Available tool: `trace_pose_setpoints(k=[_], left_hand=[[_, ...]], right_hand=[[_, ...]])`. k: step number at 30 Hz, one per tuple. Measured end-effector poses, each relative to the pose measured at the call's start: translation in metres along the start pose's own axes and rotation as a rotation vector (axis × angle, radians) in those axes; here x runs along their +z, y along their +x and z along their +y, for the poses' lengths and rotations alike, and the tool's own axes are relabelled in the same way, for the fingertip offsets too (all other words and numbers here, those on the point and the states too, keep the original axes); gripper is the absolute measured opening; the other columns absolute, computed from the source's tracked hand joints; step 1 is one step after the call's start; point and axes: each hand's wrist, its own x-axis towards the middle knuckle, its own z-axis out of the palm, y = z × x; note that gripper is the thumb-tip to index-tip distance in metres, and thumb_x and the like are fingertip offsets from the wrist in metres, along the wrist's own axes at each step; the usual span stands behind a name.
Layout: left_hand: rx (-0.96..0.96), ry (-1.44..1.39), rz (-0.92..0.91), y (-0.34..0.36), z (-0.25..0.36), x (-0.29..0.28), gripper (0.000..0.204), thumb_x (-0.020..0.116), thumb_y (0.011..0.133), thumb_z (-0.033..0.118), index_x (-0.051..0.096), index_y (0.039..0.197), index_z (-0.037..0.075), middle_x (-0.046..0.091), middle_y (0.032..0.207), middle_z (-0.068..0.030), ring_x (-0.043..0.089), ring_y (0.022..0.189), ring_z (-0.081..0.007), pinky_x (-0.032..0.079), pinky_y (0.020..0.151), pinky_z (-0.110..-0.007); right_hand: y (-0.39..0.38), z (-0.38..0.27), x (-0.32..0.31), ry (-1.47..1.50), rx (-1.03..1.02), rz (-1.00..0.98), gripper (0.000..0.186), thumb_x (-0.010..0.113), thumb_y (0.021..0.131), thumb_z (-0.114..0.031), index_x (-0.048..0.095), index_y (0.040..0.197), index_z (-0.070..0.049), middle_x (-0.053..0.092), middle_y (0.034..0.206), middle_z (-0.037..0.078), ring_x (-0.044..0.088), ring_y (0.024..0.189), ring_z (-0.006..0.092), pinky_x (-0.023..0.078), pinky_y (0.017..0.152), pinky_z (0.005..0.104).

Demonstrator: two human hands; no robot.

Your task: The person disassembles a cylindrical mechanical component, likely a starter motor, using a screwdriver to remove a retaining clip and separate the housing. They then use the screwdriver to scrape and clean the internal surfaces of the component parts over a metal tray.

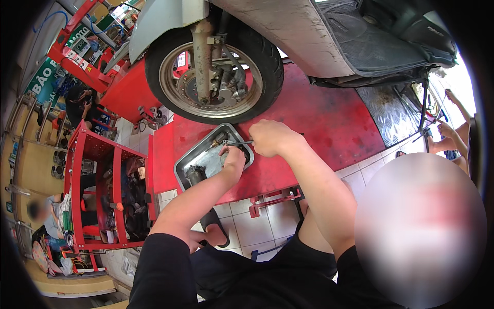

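Note:
A shallow silver metal tray (181, 168) rests on the red lift platform, below the scooter's front wheel. My left hand (234, 157) reaches into it, fingers closed around a small metal part that is mostly hidden. In my right hand (271, 138), above the tray's right edge, is a tool with a thin dark shaft (246, 142). Its handle is covered by my fist, and its tip meets the small part at my left fingertips. A dark cylindrical metal part (196, 174) lies at the tray's near left, and small brass-coloured fittings (218, 140) lie toward its far side.
The scooter's front wheel (267, 77) stands just beyond the tray on the red platform (319, 134). A red shelf cart (114, 190) full of dark items is on the left. Another person's blurred head (419, 232) is close on my right; other people are farther off.

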Motion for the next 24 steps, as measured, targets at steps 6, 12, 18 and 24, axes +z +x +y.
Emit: trace_pose_setpoints(k=[6,12,18,24], left_hand=[[-0.089,-0.098,-0.024,0.003,-0.005,0.018,0.019,0.064,0.084,0.015,0.076,0.096,0.007,0.072,0.086,-0.0092,0.068,0.069,-0.0309,0.049,0.055,-0.048],[-0.202,-0.517,0.176,-0.045,-0.040,0.065,0.014,0.071,0.082,0.020,0.078,0.092,0.014,0.076,0.095,-0.0064,0.074,0.089,-0.0231,0.054,0.068,-0.040],[-0.435,-1.354,0.260,-0.104,-0.048,0.093,0.049,0.087,0.060,0.034,0.072,0.092,0.000,0.071,0.092,-0.0206,0.071,0.090,-0.0334,0.055,0.079,-0.045],[-0.209,-2.619,0.737,-0.145,-0.012,0.098,0.042,0.083,0.072,-0.002,0.061,0.107,0.001,0.067,0.093,-0.0063,0.066,0.087,-0.0181,0.054,0.081,-0.035]], right_hand=[[-0.002,0.002,0.004,-0.023,-0.026,0.046,0.022,0.064,0.079,-0.005,0.074,0.097,0.002,0.072,0.107,0.021,0.070,0.102,0.0358,0.057,0.086,0.0457],[-0.005,0.006,-0.001,-0.002,-0.002,0.002,0.022,0.063,0.080,-0.008,0.074,0.096,0.002,0.072,0.105,0.021,0.070,0.102,0.0358,0.057,0.086,0.0463],[-0.009,0.006,0.001,0.002,0.002,0.044,0.024,0.066,0.076,-0.010,0.076,0.096,-0.002,0.073,0.104,0.021,0.071,0.100,0.0350,0.058,0.084,0.0456],[0.000,0.009,0.008,0.109,-0.027,0.202,0.029,0.072,0.081,-0.021,0.073,0.098,0.003,0.071,0.104,0.023,0.068,0.103,0.0382,0.056,0.088,0.0454]])
